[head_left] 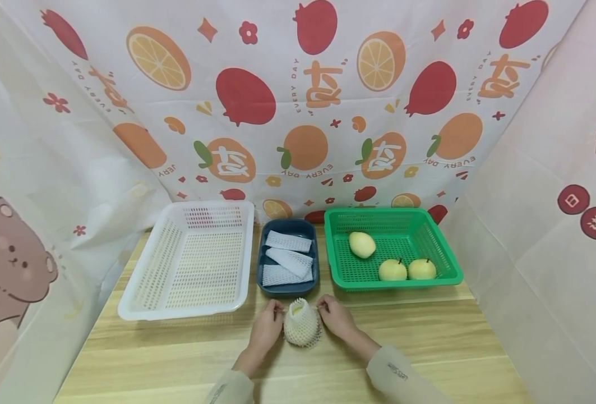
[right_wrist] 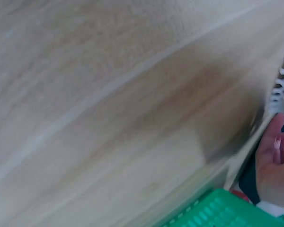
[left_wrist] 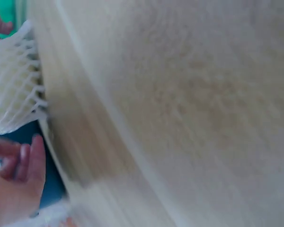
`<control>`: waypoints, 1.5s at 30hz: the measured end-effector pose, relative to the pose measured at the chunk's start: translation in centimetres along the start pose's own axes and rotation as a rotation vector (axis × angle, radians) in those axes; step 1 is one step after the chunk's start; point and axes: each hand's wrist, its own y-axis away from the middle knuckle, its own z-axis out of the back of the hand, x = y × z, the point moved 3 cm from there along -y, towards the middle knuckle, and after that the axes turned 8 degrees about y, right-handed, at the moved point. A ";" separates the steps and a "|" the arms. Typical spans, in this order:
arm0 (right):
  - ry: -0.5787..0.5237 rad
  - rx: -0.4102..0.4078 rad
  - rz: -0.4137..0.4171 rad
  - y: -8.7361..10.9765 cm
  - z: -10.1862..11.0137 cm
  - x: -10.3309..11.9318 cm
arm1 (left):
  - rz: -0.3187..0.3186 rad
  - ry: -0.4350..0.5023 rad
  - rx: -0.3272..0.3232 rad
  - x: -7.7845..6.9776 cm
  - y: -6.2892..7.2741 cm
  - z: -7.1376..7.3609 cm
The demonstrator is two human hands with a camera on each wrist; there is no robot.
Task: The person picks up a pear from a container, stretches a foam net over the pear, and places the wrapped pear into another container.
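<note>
A pale pear (head_left: 298,308) in a white foam net sleeve stands on the table in front of me, its top showing through the net's opening. The foam net (left_wrist: 14,85) flares at its lower edge. My left hand (head_left: 268,324) is close beside its left side, fingers loosely bent with nothing visible between them in the left wrist view. At the other side is my right hand (head_left: 337,317), its fingertips close to the net's edge; the right wrist view crops this hand (right_wrist: 277,161), so contact is hard to tell.
Behind the pear, a dark blue tray (head_left: 289,290) holds several flat foam nets (head_left: 289,241). A white basket (head_left: 186,310) stands left. The green basket (head_left: 398,284) at right holds three pears (head_left: 362,245). Patterned cloth (head_left: 298,112) hangs behind the table (head_left: 409,342).
</note>
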 end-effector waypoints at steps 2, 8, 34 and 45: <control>-0.076 0.028 0.046 0.0 0.4 0.1 | -0.029 0.118 0.093 -0.3 0.1 0.4; -0.222 0.161 0.129 0.1 0.9 0.0 | -0.067 0.295 0.392 -0.8 0.7 0.6; 0.002 0.395 0.278 0.8 0.3 0.9 | -0.097 0.324 0.463 -0.3 1.5 -1.5; -0.037 0.385 0.224 0.6 0.7 1.1 | -0.039 0.405 0.413 0.0 1.3 -1.5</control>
